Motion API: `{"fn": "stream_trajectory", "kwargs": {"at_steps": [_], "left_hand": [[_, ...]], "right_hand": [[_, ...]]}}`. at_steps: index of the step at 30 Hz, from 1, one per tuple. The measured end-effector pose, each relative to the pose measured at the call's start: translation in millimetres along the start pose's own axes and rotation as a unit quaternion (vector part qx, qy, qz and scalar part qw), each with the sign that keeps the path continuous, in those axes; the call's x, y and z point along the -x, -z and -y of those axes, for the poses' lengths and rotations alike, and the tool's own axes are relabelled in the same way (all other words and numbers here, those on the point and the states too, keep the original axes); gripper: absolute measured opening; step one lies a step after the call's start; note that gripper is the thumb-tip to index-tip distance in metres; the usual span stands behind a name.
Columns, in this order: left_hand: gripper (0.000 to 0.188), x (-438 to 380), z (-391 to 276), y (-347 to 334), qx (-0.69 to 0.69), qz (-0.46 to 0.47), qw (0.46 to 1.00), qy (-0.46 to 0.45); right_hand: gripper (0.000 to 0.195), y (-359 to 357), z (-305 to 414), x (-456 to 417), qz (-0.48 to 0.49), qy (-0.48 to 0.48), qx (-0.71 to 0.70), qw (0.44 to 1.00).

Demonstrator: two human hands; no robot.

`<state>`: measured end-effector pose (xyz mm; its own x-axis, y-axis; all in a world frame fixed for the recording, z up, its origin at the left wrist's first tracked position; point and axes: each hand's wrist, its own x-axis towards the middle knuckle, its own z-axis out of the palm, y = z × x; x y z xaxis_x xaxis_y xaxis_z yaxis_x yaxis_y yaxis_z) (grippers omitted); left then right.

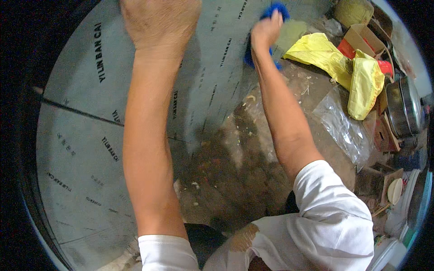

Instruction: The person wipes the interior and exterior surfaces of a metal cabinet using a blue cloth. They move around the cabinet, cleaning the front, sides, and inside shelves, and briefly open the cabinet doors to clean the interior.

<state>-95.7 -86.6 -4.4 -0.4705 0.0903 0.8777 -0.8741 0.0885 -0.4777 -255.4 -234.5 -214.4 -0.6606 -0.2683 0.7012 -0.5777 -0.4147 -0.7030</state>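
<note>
My right hand grips a blue cloth at the upper middle, against grey printed panels. Blue material shows both beyond the fingers and below the wrist; motion blur softens its outline. Toward the top edge, the back of my left hand is in front of the same panels. Its fingers lie beyond the frame, so I can't see whether they touch or hold anything. Dark seams divide the panels, which bear black writing.
Littered brown floor stretches below the panels. To the right lie yellow plastic bags, a clear plastic bag, an opened cardboard box and a dark metal pot. A white oval dish sits lower right.
</note>
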Motion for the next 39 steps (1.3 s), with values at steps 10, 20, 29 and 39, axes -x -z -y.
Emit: {"fn": "stream_trajectory", "kwargs": {"at_steps": [10, 20, 29, 39], "left_hand": [[0.043, 11, 16, -5, 0.002, -0.002, 1.000, -0.007], [0.040, -5, -6, 6, 0.314, -0.014, 0.939, 0.142], [0.042, -2, 12, 9, -0.009, 0.028, 1.000, 0.011], [0.046, 65, 4, 138, 0.256, 0.154, 0.950, 0.094]], "right_hand": [[0.051, 77, 96, 150, 0.244, -0.284, -0.038, 0.926], [0.041, 9, -1, 25, 0.065, -0.160, 0.071, 0.982], [0.052, 73, 141, 99, 0.208, -0.141, -0.099, 0.963], [0.044, 40, 224, 4, 0.076, 0.119, -0.085, 0.986]]}}
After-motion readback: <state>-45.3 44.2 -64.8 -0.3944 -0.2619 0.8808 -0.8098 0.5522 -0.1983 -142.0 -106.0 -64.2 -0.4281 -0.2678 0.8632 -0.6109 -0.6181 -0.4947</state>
